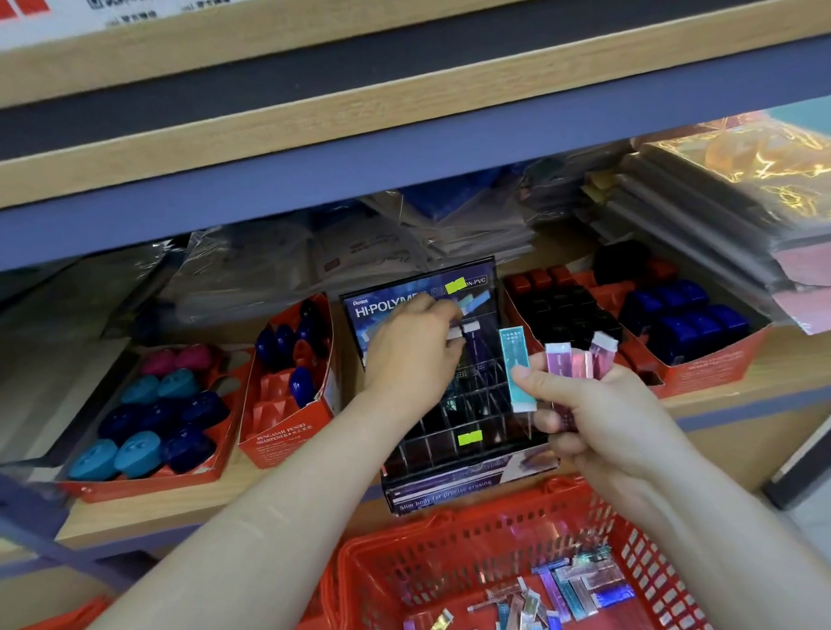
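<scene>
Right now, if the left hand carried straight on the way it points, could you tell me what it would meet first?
Probably the upright back card of the eraser display box, just beyond the left hand and the purple eraser it pinches; depth is hard to judge.

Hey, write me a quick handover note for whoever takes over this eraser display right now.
Left hand: reaching into the display box, pinching a slim eraser near the back rows.
Right hand: gripping a fan of teal and pink erasers.
Red basket below: many more loose erasers.
Done: little, as most slots look bare.
Left: probably slot in the handful, then the basket's stock.
</scene>
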`<state>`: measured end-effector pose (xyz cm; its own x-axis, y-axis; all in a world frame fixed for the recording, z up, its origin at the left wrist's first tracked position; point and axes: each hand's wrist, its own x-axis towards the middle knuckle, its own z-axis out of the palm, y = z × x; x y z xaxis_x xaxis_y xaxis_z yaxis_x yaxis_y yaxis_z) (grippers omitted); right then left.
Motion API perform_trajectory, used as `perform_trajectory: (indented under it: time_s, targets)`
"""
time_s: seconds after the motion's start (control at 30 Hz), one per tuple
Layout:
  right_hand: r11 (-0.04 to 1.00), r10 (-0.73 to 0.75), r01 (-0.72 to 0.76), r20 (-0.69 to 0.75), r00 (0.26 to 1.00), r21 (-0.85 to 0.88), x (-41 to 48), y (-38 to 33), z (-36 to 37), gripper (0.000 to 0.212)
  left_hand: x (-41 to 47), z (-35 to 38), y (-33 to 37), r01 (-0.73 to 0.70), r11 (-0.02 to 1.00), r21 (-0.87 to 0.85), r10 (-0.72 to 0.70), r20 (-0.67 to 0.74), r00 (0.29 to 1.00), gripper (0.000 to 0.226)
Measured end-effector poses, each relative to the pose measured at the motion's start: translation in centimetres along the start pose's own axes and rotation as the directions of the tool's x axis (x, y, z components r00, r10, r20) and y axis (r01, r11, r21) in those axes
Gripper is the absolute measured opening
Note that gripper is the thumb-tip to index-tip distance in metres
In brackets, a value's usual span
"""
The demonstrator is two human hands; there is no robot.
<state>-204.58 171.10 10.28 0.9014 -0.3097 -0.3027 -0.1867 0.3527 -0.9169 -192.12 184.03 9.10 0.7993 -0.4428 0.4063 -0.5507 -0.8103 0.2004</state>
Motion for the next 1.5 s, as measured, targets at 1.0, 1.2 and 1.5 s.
perform_trajectory:
  time_s: [1.0, 1.2, 1.5]
  targets:
    - [0.988, 0.048, -0.047, -0.004, 0.999, 0.15, -1.2, -0.7, 0.9, 0.015, -5.9, -4.8, -2.8, 0.308, 0.795, -0.522, -0.375, -0.025, 0.927, 0.016]
    - [1.0, -0.007, 0.006, 0.01, 1.0, 0.017, -0.7, -0.4, 0.7, 0.01, -3.5, -3.7, -2.4, 0.174, 0.928, -0.329, -0.199, -0.044, 0.979, 0.017]
    - [0.999, 0.03, -0.032, 0.06, 0.998, 0.031, -0.3, -0.3, 0.3, 0.018, -2.0, -2.4, -1.6, -0.009, 0.988, -0.153, 0.007, -0.015, 1.0, 0.021]
